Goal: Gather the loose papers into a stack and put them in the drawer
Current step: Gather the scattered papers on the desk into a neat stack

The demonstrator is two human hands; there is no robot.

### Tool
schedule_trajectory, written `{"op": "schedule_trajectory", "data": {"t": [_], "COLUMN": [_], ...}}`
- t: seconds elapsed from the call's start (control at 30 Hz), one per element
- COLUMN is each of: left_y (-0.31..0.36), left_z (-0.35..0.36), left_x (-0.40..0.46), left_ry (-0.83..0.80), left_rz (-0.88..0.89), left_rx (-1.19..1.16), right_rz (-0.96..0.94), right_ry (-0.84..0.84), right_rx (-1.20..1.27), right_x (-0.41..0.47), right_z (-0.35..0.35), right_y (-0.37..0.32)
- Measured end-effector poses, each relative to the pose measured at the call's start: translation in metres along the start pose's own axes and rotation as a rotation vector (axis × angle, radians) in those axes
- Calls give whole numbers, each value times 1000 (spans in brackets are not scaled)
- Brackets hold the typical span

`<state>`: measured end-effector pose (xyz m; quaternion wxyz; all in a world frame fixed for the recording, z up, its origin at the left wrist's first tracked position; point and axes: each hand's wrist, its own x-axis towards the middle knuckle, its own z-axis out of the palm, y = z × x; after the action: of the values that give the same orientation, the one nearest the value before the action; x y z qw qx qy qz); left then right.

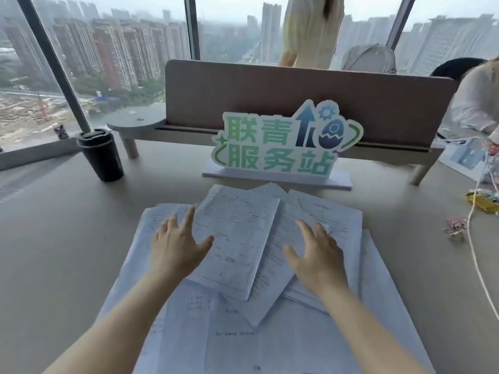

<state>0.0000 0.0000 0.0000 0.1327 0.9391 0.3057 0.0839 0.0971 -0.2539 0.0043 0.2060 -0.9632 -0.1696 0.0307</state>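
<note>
Both hands spread over loose papers (pixel 237 233) scattered on the worktop (pixel 67 233).

The printed sheets lie overlapping and askew across the lower middle of the frame — none squared into a stack. The left hand (pixel 175 247) hovers or rests at left of centre, the right hand (pixel 316 255) at right of centre, each grip released with fingers splayed, holding nothing. Above them stands a green-lettered sign (pixel 283 144) before a brown divider panel (pixel 310 98). A black lidded cup (pixel 100 155) sits at upper left — a white cable (pixel 475 252) trails down the right edge.
</note>
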Motion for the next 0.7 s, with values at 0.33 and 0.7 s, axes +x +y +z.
{"op": "schedule_trajectory", "data": {"t": [0.33,0.7], "left_y": [-35,-31], "left_z": [9,3], "left_x": [-9,-36], "left_ry": [-151,-278], "left_rz": [-115,55], "left_rx": [-103,-169], "right_rz": [353,200], "right_ry": [16,-119], "right_rx": [-85,24], "right_x": [-36,-36], "right_z": [11,16], "right_y": [52,46]}}
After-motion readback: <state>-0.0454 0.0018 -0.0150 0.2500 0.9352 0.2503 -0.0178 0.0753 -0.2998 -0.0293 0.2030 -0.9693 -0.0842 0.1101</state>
